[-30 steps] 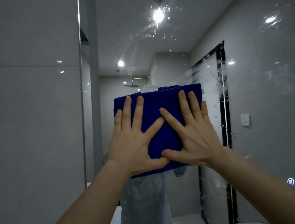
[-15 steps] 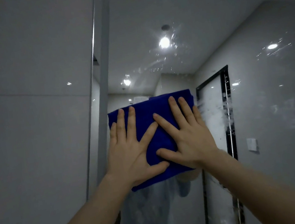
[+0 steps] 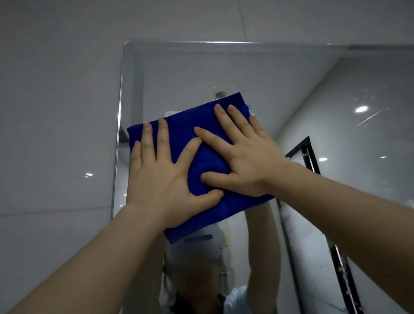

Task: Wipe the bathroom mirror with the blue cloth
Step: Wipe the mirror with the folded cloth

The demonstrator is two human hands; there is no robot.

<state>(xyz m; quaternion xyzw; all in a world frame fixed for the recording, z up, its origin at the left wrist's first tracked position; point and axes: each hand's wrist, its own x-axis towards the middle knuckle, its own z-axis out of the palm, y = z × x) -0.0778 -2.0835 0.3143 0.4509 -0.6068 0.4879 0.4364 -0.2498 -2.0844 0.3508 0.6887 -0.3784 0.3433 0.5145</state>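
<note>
Blue cloth [image 3: 186,124], plush folded rectangle, on glossy mirror [image 3: 298,86] under straight-fingered left hand [image 3: 160,181], right hand [image 3: 247,161]

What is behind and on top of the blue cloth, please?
The left hand and right hand press flat on the blue cloth. Behind it is the mirror; that patch of glass is covered.

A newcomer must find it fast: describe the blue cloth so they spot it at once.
Start at the mirror on the grey wall. Near its upper left corner, the left hand and right hand press the blue cloth flat on the glass. Nothing else here is vivid blue.
</note>
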